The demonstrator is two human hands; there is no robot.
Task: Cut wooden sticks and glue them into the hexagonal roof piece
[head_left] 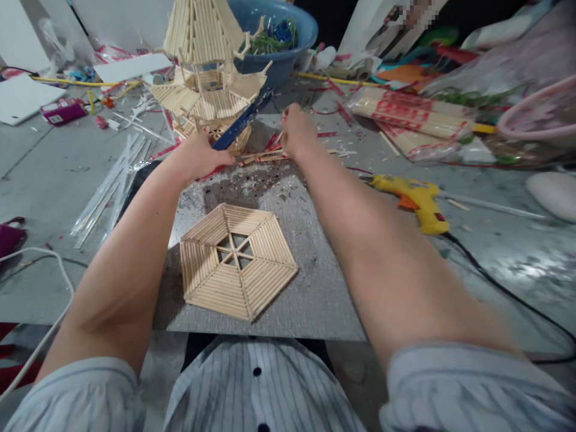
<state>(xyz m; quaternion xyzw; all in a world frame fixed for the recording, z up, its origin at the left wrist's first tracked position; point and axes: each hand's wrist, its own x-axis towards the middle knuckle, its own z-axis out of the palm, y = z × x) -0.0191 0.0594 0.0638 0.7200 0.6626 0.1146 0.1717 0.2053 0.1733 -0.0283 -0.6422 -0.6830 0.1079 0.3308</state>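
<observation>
My left hand (202, 157) is closed around the lower end of a long blue tool (240, 125), speckled and dark at its far tip; its exact kind is unclear. Further right, my right hand (298, 131) has its fingers curled together over some loose thin sticks (265, 157) with red marks; what it pinches is hidden. Between my forearms a flat hexagonal stick panel (265, 279), with an open spoked centre, lies on a grey board (315, 300). Behind my left hand stands a tiered pagoda model (204, 36) built of sticks.
A yellow glue gun (420, 201) lies right of my right forearm, its black cord trailing. Clear glue sticks (112, 189) lie at left. Bagged sticks (409, 114), a pink basket (535, 111) and a blue basin (297, 42) stand further back. A purple box (63, 112) sits far left.
</observation>
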